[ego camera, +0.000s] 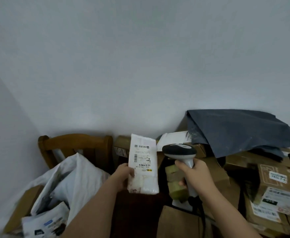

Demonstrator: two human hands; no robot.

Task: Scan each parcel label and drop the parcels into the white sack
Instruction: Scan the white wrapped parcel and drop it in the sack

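Note:
My left hand [123,176] grips a white soft parcel [143,162] by its lower left edge and holds it upright, its printed label with barcodes facing me. Just to its right, my right hand [194,176] grips the grey handle of a barcode scanner [179,151], whose dark head sits beside the parcel's upper right corner. The white sack [68,177] stands open at the lower left, with several parcels inside it.
A wooden chair [75,143] stands behind the sack against the wall. Brown cardboard boxes [269,182] with labels are stacked at the right, a dark grey bag [235,131] draped over them. More boxes [177,222] lie below the scanner.

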